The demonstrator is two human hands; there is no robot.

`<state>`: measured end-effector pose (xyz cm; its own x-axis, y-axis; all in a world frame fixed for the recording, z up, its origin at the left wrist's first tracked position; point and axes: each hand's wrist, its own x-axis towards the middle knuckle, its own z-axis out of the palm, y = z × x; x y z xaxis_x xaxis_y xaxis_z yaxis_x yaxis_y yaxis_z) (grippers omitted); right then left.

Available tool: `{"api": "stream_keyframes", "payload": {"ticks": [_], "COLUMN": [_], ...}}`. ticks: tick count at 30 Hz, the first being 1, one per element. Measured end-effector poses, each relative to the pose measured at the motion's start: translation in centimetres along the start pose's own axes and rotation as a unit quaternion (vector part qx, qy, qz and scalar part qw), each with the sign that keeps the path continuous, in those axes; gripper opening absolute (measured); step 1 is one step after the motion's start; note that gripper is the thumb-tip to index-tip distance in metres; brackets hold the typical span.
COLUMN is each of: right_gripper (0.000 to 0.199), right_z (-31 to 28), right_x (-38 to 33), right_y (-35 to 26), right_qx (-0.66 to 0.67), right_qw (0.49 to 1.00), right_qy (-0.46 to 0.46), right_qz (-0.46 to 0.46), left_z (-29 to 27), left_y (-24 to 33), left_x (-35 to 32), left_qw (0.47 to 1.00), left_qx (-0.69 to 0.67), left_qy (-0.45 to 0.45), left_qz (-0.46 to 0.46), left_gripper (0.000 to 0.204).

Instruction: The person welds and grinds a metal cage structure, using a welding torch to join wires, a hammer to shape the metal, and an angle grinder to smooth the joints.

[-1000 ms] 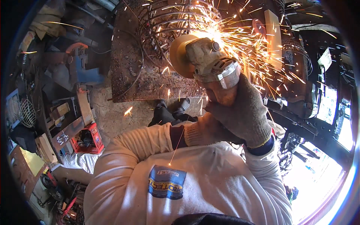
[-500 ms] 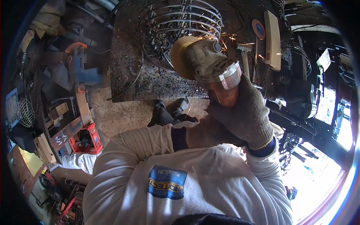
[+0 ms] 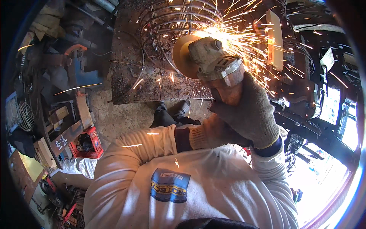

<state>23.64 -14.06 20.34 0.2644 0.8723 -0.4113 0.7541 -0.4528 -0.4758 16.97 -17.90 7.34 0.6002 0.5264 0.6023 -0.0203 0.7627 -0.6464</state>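
An angle grinder (image 3: 213,57) with a pale yellow disc (image 3: 183,57) is in my gloved hands above a dark, gritty worktable (image 3: 126,82). My right hand (image 3: 249,112) wraps around its body behind the metal band. My left hand (image 3: 219,131) crosses in from the left, low on the tool's rear; its fingers are mostly hidden under my right hand. The disc's far edge meets a framework of curved metal rods (image 3: 175,17). Bright sparks (image 3: 244,42) spray from there to the right, hiding the exact contact point.
A wooden block (image 3: 275,42) lies on the table at the right, behind the sparks. A loose bent rod (image 3: 142,68) curves over the table's left part. A red crate (image 3: 88,143) and a blue metal piece (image 3: 85,76) are at the left. My feet (image 3: 173,110) stand by the table's near edge.
The sparks have grown from a few specks to a wide, bright spray. The grinder has shifted very slightly left and away from me. Both hands keep their places on it.
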Motion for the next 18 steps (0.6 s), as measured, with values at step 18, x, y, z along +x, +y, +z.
{"api": "stream_keyframes", "payload": {"ticks": [18], "right_gripper": [0.072], "right_z": [-0.4], "right_x": [0.0], "right_y": [-0.4], "right_qx": [-0.010], "right_qw": [1.000], "right_qy": [-0.006], "right_qz": [0.018], "left_z": [1.1], "left_y": [0.3], "left_x": [-1.0], "left_qw": [0.841], "left_qx": [0.475], "left_qy": [0.247], "left_qz": [-0.075], "left_gripper": [0.066]}}
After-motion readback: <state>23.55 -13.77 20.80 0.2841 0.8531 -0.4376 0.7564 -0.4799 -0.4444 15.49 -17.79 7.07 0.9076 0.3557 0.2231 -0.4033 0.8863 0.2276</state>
